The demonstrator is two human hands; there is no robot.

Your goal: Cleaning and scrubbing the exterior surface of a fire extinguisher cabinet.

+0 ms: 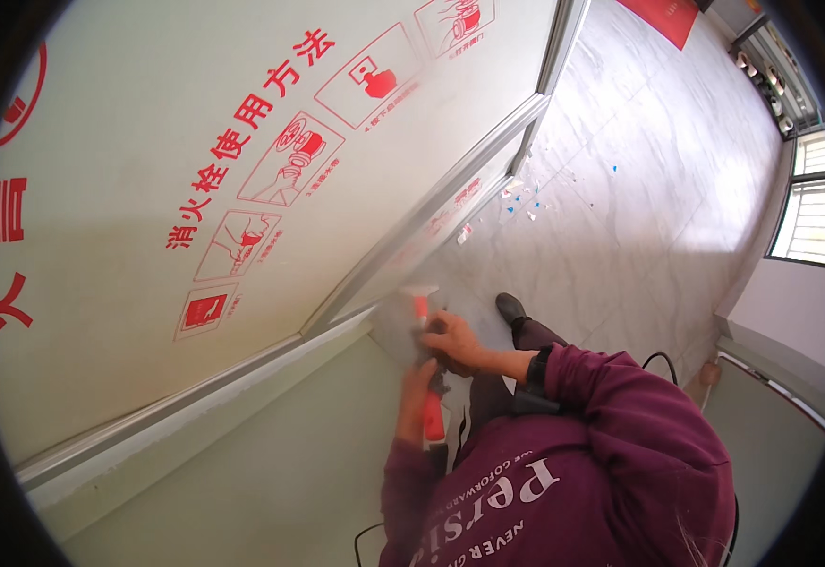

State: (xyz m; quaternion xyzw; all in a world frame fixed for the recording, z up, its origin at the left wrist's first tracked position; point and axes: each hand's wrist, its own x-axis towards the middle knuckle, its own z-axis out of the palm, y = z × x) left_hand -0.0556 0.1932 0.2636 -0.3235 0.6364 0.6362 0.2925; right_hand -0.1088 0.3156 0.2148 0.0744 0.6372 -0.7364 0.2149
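Observation:
In front of my torso is a scraper-like tool with a broad pale head (419, 290), a red neck (421, 307) and a red handle (433, 417). My left hand (421, 383), blurred, is closed around its middle. My right hand (453, 340) is just above, its thumb and fingers pinched on a dark part (423, 344) of the tool between the red sections. Fingers and blur hide much of that dark part, so I cannot tell exactly what it is. The head points away from me, beside the lower frame of a pale panel.
A large pale panel (136, 184) with red fire-hydrant writing and pictograms fills the left, edged by a metal frame (419, 198). Small white and blue scraps (525, 205) litter the marbled tile floor (639, 191). A greenish low wall (256, 453) runs beside me. At right is a barred window (812, 220).

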